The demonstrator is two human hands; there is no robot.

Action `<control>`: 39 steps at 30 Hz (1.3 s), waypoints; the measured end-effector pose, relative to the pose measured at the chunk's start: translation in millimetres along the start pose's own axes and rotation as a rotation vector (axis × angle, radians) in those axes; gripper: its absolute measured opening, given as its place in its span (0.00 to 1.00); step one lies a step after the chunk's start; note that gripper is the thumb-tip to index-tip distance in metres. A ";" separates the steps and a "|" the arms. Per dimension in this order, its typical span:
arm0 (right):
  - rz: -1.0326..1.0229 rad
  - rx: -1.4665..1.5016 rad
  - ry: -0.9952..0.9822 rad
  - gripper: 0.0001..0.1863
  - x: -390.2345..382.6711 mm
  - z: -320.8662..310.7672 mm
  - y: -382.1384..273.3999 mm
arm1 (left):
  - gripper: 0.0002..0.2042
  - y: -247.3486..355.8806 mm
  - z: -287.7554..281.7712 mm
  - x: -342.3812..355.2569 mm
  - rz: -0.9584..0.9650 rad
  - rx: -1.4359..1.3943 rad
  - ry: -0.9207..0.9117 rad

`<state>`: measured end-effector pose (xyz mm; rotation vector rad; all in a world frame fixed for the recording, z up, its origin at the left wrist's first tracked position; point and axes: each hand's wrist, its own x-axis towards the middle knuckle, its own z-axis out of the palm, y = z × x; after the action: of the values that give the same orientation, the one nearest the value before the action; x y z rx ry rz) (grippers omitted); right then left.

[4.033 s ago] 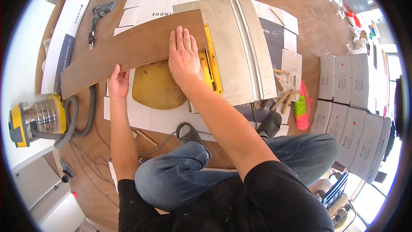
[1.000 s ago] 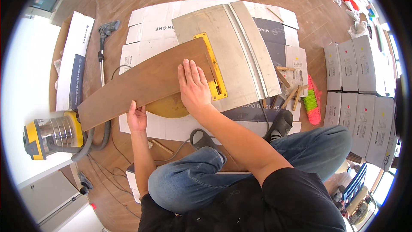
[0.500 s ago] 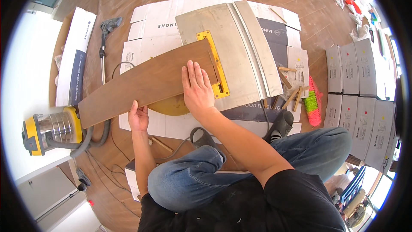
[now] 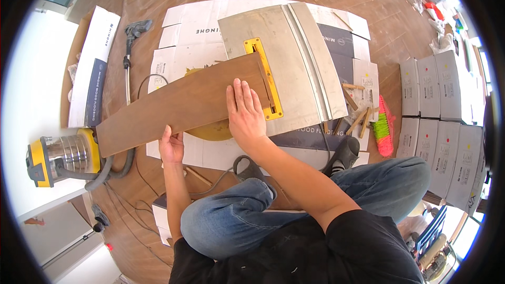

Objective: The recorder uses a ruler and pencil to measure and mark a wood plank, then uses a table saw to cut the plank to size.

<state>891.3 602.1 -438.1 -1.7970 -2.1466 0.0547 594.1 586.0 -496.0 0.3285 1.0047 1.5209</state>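
Note:
A long brown floorboard (image 4: 179, 97) lies slantwise, its right end over a grey metal saw table (image 4: 294, 68) and its left end sticking out beyond the table. Beside that right end runs a yellow slotted insert (image 4: 273, 90) set in the table. My right hand (image 4: 246, 113) rests flat on the board near the insert, fingers stretched out. At the near edge of the board, my left hand (image 4: 171, 146) grips it with the thumb up; its other fingers are partly hidden below. A mustard-yellow shape (image 4: 213, 132) shows partly beneath the board.
Flattened cardboard (image 4: 173, 23) lies under the saw table. Left stand a yellow-and-steel vacuum cleaner (image 4: 68, 155) with its hose and a long open carton (image 4: 94, 68). Wood offcuts (image 4: 360, 115), a pink-green brush (image 4: 384, 129) and stacked boxes (image 4: 442, 84) are at the right.
The floorboard and my right hand have shifted slightly toward me along the yellow insert. My left hand keeps its hold on the near edge.

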 end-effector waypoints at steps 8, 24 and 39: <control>-0.002 0.016 0.019 0.32 -5.7 0.8 0.6 | 0.20 -2.1 1.3 -7.4 0.017 0.003 -0.004; -0.009 -0.070 -0.077 0.33 -16.3 0.8 -2.2 | 0.19 -0.8 -0.1 -18.7 0.000 -0.016 0.020; -0.001 0.010 0.011 0.32 -20.6 -3.3 -2.6 | 0.18 -1.8 -3.3 -22.6 -0.010 -0.030 0.014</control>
<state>892.6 581.1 -439.2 -1.7865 -2.1366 0.0548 598.4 563.9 -491.7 0.2915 0.9916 1.5297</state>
